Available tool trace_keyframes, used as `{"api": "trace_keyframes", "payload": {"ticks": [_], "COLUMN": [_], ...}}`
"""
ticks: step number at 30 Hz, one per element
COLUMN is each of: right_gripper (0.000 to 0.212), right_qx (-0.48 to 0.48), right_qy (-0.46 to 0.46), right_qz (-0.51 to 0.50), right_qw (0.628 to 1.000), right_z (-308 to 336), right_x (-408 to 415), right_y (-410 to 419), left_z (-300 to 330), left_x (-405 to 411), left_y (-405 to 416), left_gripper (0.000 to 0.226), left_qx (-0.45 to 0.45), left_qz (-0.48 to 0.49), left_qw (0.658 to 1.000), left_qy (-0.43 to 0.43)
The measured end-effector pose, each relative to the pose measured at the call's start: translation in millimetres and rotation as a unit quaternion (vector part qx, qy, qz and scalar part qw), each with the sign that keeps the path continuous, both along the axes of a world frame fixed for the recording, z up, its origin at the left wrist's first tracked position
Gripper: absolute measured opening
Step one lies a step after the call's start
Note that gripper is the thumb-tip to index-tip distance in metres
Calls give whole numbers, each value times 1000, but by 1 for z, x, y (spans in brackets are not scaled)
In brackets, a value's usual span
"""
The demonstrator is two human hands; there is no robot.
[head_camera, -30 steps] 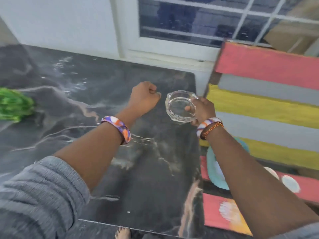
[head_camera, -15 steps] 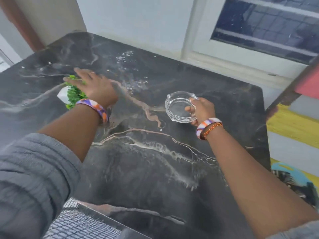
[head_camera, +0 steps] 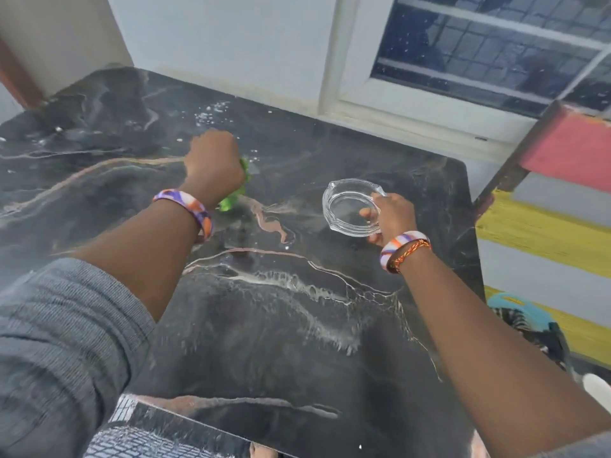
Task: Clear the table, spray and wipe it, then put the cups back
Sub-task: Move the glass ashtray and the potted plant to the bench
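Green plant (head_camera: 233, 196) under left hand (head_camera: 213, 166); glass dish (head_camera: 350, 206) in right hand (head_camera: 391, 216).

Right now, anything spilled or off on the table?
White droplets or specks lie scattered on the dark table near its far edge, beyond the left hand gripping something green. Nothing looks damaged.

White wall (head_camera: 231, 38), barred window (head_camera: 489, 51), striped bench (head_camera: 545, 233).
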State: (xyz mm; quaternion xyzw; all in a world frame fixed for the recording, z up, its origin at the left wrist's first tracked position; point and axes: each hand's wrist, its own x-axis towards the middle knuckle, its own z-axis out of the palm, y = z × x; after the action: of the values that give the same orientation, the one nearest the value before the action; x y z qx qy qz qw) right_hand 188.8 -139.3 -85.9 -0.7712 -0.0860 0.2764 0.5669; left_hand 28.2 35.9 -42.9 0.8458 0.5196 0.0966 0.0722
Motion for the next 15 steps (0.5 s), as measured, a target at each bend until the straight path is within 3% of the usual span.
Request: {"api": "trace_keyframes", "payload": {"ticks": [5,11,15], "right_gripper": [9,16,30], "right_qx": [42,90,70], "right_qy": [25,67,76], "right_qz": [-72,-186,-240], "right_qw": [996,976,965], "right_z": [3,11,1], "right_x": [32,80,119], "right_y": [-61,-178,-295], "left_z": [27,46,43], "left_x": [70,161,225], "left_y": [-69,-188,-304], "left_gripper": [33,29,33], "left_qx": [-96,-210,-234], "left_qz": [-139,-263,-362], "left_qw": [974,923,884], "left_qy": [-151,-189,-179]}}
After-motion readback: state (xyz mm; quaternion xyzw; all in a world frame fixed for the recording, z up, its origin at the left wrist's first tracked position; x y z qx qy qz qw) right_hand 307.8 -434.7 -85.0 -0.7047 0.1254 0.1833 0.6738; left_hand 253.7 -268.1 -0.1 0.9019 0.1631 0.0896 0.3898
